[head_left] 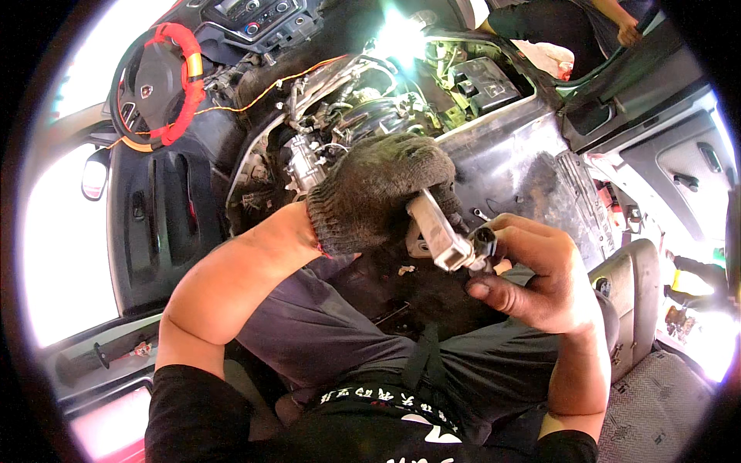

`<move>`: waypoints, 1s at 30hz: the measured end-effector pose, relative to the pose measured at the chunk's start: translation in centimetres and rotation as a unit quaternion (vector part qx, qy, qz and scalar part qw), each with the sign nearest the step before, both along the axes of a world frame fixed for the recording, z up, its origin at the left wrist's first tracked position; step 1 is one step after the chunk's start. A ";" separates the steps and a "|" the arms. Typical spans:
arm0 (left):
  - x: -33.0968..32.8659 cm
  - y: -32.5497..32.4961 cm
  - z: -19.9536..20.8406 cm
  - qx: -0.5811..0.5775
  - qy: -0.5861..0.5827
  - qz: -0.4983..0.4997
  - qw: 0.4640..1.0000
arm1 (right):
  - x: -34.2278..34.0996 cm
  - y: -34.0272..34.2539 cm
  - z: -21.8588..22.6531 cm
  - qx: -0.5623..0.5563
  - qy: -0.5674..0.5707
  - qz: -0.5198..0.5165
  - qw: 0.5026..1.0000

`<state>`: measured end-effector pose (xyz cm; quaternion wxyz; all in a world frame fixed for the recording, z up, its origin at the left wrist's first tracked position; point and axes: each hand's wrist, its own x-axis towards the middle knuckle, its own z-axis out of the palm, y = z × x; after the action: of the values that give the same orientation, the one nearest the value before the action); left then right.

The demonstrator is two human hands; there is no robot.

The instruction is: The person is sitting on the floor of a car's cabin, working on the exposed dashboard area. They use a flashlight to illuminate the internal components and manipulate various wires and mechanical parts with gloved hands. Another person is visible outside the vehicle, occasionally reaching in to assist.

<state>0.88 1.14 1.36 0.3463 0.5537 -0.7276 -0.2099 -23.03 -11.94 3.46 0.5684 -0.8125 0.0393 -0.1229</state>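
Note:
My left hand (pixel 382 184), in a dark knitted work glove, is closed around a flat silver-grey metal part (pixel 440 234) with a boxy end. That part is held above my lap, its narrow end tilted toward my right hand. My bare right hand (pixel 544 272), with smudged fingertips, pinches a small dark cylindrical piece (pixel 485 239) at the metal part's end. Whether the piece is joined to the part or only touching it, I cannot tell. My left fingertips are partly hidden behind the metal part.
An exposed engine (pixel 363 108) lies ahead in the vehicle's floor opening, beneath a bright lamp (pixel 401 38). A steering wheel (pixel 158 85) with a red-and-orange cover is at left, near an orange cable (pixel 266 92). A small wrench (pixel 479 214) lies beyond my hands. Another person's hand (pixel 629 33) shows top right.

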 end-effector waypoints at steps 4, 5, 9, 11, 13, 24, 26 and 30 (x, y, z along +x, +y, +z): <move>0.0 -0.9 1.7 -0.129 -0.219 -0.012 0.967 | 0.0 0.2 -0.6 -0.022 -0.034 0.013 0.999; 0.1 -0.9 1.8 -0.144 -0.237 -0.015 0.961 | 0.1 0.3 -0.9 -0.030 -0.036 0.015 0.999; 0.1 -0.9 2.1 -0.183 -0.288 -0.035 0.939 | 0.3 0.4 -1.1 -0.043 -0.039 0.045 0.997; 0.1 -0.5 1.7 -0.189 -0.282 -0.028 0.940 | 0.4 0.6 -0.9 -0.007 -0.034 0.044 0.998; 0.1 -0.3 1.7 -0.165 -0.252 -0.026 0.953 | 0.4 0.7 -1.0 0.023 -0.025 0.042 0.999; 1.5 0.3 0.7 0.004 0.102 -0.031 0.994 | -0.8 -0.8 -0.3 0.205 0.060 -0.020 0.977; 1.3 -0.1 0.4 0.016 0.077 -0.011 0.997 | -0.8 -0.7 -0.3 0.224 0.050 -0.027 0.973; 0.9 -0.6 1.0 0.049 0.013 0.021 0.998 | -0.6 -0.6 -0.6 0.187 0.029 -0.020 0.982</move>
<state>1.81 0.58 2.40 0.3324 0.5823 -0.7001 -0.2453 -23.62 -12.50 2.86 0.7064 -0.6942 0.0944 -0.1009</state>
